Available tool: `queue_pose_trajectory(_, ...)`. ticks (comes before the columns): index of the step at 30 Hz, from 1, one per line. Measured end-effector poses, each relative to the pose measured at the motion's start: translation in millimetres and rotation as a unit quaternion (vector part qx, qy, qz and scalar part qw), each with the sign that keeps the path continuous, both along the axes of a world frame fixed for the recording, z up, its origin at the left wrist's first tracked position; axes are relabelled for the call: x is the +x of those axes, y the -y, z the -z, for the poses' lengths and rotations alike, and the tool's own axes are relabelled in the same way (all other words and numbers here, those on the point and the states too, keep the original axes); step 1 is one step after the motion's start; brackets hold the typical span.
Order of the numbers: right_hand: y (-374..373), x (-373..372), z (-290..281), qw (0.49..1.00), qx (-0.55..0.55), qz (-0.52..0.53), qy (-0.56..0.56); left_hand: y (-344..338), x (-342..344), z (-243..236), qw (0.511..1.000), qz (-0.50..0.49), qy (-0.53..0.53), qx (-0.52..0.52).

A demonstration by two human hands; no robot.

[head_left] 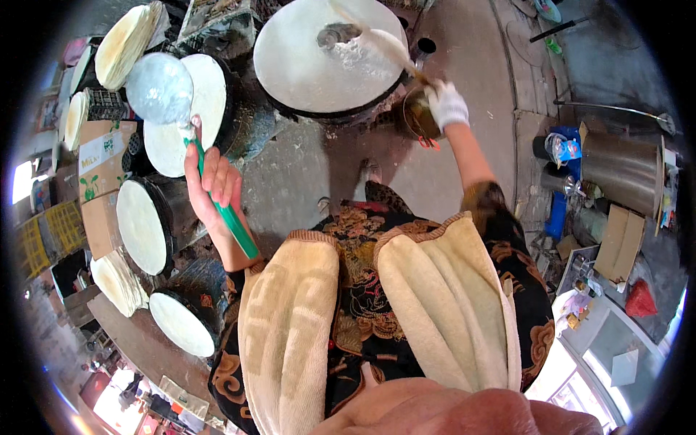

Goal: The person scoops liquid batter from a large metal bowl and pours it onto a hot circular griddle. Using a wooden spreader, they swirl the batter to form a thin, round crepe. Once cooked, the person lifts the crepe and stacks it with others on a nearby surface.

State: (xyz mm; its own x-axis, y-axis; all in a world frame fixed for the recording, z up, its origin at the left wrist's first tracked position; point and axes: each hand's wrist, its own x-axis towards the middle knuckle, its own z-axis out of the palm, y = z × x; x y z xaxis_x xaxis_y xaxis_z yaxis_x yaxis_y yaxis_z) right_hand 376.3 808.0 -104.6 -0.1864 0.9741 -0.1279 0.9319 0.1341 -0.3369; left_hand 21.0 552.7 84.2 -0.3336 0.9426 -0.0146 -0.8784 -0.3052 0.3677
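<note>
My bare left hand (212, 177) is closed around the green handle of a round scoop-like tool (161, 88). The tool's pale, shiny disc-shaped head is raised in front of a round griddle topped with a white sheet (206, 90). A white glove covers my right hand (447, 107), which is closed on a long wooden spreader (390, 49), blurred by motion. The spreader reaches over a large round griddle (290, 61) coated in white batter. Near the middle of this griddle a greyish bare patch shows beside thick, rough batter (362, 59). A brown pot (415, 119) stands just below my right hand.
More round griddles with white sheets (141, 226) stand along the left, beside stacks of thin pale pancakes (118, 283). Cardboard boxes (101, 163) are at the far left. On the right are a large metal drum (620, 170) and an open carton (620, 243).
</note>
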Motion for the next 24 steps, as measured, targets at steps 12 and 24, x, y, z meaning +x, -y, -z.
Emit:
queue_pose_trajectory(12, 70, -94, -14, 0.778, -0.238, 0.247, -0.527, -9, 12, 18, 0.986, 0.054, -0.039, -0.151)
queue_pose_trajectory(24, 106, -98, -8, 0.749, -0.255, 0.255, -0.556, -16, 10, 70, 0.957, 0.164, 0.05, -0.233)
